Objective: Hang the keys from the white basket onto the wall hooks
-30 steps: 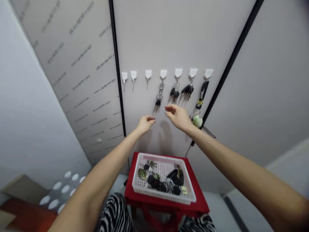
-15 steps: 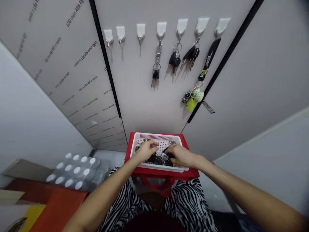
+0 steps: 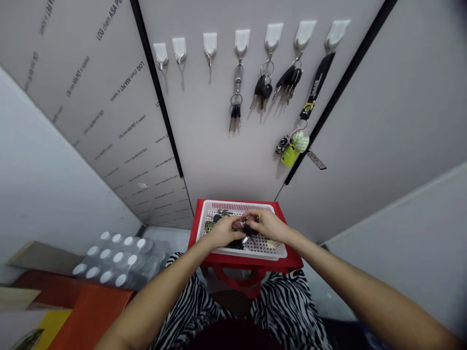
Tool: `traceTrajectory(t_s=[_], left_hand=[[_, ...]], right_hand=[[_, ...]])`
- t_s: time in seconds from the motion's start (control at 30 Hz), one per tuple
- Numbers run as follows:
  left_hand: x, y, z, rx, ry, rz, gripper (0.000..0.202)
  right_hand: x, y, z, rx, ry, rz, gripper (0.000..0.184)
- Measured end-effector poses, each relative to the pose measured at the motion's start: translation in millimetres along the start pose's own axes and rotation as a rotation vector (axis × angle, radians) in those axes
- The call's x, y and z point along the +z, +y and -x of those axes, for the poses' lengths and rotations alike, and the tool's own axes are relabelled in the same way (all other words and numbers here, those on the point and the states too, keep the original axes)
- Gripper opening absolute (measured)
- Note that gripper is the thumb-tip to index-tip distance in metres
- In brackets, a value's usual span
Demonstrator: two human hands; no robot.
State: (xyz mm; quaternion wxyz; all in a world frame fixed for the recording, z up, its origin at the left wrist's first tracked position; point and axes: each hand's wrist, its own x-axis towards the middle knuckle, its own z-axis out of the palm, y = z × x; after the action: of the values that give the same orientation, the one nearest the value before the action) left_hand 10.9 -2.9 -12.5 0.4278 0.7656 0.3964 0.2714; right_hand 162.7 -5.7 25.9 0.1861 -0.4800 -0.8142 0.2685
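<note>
A white perforated basket (image 3: 279, 253) rests on a red stool (image 3: 292, 265) in front of my knees and holds several key bunches. My left hand (image 3: 223, 231) and my right hand (image 3: 265, 224) meet above the basket, fingers pinched together on a dark key bunch (image 3: 244, 228) lifted just off the pile. On the grey wall above, a row of white hooks (image 3: 210, 42) runs left to right. The three leftmost hooks are bare. The others carry key sets (image 3: 235, 104), and the rightmost bears a black lanyard with a green fob (image 3: 291, 155).
A shrink-wrapped pack of bottles with white caps (image 3: 116, 257) lies on the floor to the left. Orange and yellow boards (image 3: 87, 316) lie at the lower left. My legs in zebra-striped trousers (image 3: 288, 311) flank the stool. Black strips (image 3: 156, 92) divide the wall panels.
My hands dropped from the hooks on the wall into the basket and now lift a dark key bunch together. The camera tilted downward.
</note>
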Motion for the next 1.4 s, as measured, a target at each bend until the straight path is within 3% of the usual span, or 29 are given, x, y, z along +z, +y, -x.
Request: traceTrajectory(t_s=[0.17, 0.33, 0.57, 0.67, 0.77, 0.87, 0.97, 1.1, 1.23, 1.3, 1.4], left_hand=[[-0.2, -1.6, -4.6, -0.127, 0.092, 0.459, 0.018], [-4.7, -3.0, -7.1, -0.227, 0.217, 0.649, 0.015], [-5.9, -5.9, -8.9, -0.315, 0.249, 0.806, 0.016], [-6.1, -3.1, -7.4, -0.374, 0.265, 0.876, 0.012], [-8.2, 1.6, -5.9, -0.428, 0.295, 0.974, 0.008], [-11.6, 5.5, -5.5, -0.454, 0.322, 1.071, 0.005], [-14.1, 7.1, -4.8, -0.475, 0.325, 1.123, 0.005], [-13.7, 6.3, -2.5, -0.499, 0.274, 1.110, 0.008], [-10.9, 3.2, -3.1, -0.468, 0.238, 0.947, 0.009], [-9.6, 1.2, -4.6, -0.413, 0.309, 0.773, 0.008], [-7.5, 0.8, -5.1, -0.223, 0.449, 0.484, 0.014]], right_hand=[[8.8, -7.9, -22.0, 0.076, 0.153, -0.322, 0.019], [20.3, 1.0, -24.3, 0.133, 0.286, -0.560, 0.020], [35.2, 7.8, -11.8, 0.090, 0.083, -0.665, 0.031], [36.3, 6.7, -11.4, 0.116, 0.256, -0.537, 0.027], [34.2, 4.4, -8.4, -0.044, 0.435, -0.257, 0.024], [34.8, 3.1, -3.5, -0.292, 0.346, -0.019, 0.034], [37.5, 3.0, -1.5, -0.395, 0.290, 0.104, 0.044], [37.8, 2.7, -3.1, -0.438, 0.283, 0.145, 0.032], [34.6, 1.0, -3.9, -0.320, 0.355, 0.022, 0.016], [31.4, -1.4, -3.9, -0.227, 0.373, -0.061, 0.015], [24.0, -7.9, -5.4, -0.112, 0.393, -0.177, 0.015]])
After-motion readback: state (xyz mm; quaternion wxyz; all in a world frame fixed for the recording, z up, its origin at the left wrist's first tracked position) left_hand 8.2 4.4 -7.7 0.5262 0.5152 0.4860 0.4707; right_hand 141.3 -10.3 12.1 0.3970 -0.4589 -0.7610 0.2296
